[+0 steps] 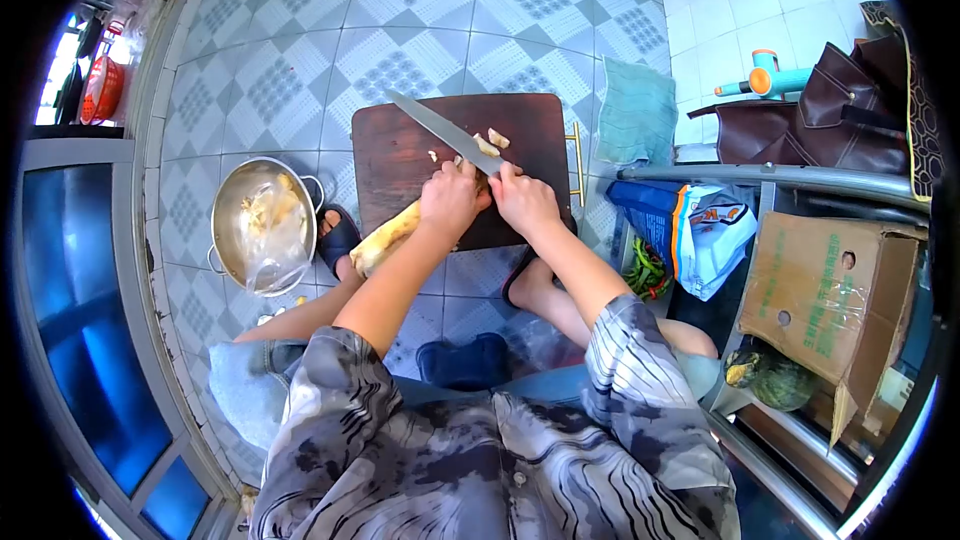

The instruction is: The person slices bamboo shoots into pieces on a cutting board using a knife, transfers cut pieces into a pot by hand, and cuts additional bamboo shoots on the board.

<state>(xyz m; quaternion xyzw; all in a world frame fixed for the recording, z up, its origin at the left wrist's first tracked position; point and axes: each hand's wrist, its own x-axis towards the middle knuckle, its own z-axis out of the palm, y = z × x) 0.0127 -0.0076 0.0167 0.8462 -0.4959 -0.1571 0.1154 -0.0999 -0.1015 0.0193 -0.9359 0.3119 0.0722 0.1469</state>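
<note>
Landmark: low table (400, 170), dark red-brown top, on tiled floor (290, 75). 1 person sits at its near side; 2 bare hands over its top.

Right hand (526, 202): above the table's near right part, fingers closed around the handle end of 1 knife (440, 130); the handle itself is mostly hidden. The blade slants across the table, tip toward its far left edge.

Left hand (450, 198): just beside the right hand, near the table's middle, fingers curled down on 1 pale stalk (385, 238) and gripping it. The stalk lies on the table, its free end reaching the near left edge. Exact finger contact with the blade side cannot be told.

2 larger cut pieces (498, 138) lie on the table, right of the blade; small scraps (433, 155) lie left of it.

Left of the table, near it: 1 two-handled metal pot (230, 215) containing pale pieces and a clear plastic bag (272, 255). Right of the table: blue-green cloth (635, 110).
</note>
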